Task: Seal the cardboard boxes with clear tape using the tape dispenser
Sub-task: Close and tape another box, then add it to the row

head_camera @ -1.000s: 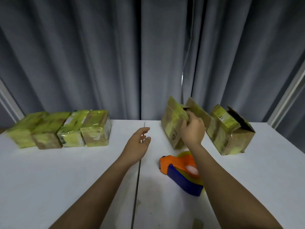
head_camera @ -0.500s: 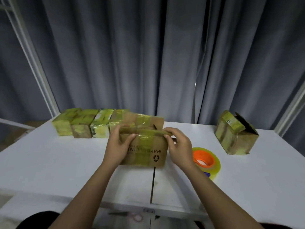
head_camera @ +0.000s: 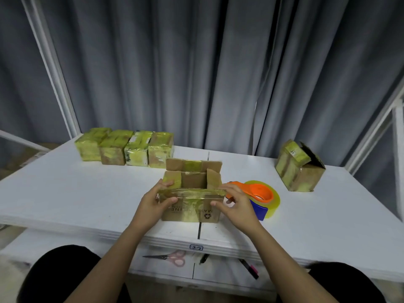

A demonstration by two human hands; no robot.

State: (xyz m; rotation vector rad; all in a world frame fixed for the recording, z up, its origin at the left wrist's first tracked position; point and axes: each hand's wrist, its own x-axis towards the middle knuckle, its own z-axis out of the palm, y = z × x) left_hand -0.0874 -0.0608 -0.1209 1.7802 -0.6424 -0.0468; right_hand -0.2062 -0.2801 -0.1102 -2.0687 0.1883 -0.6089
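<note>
An open cardboard box (head_camera: 192,209) with old yellowish tape stands near the front edge of the white table (head_camera: 65,193). Its top flaps stand open. My left hand (head_camera: 154,203) pinches the left end of the near flap, and my right hand (head_camera: 237,206) pinches its right end. The orange and blue tape dispenser (head_camera: 259,199) with a clear yellowish roll lies just right of the box, partly behind my right hand. A second open box (head_camera: 298,166) sits at the far right.
Several taped boxes (head_camera: 125,149) stand in a row at the back left. Pink-handled scissors (head_camera: 168,257) and markers (head_camera: 249,268) lie on a lower shelf under the table's front edge. Grey curtains hang behind the table.
I brought the box from the back right to the table's front and turned it. Both hands moved onto its near flap, and the top flaps now stand open.
</note>
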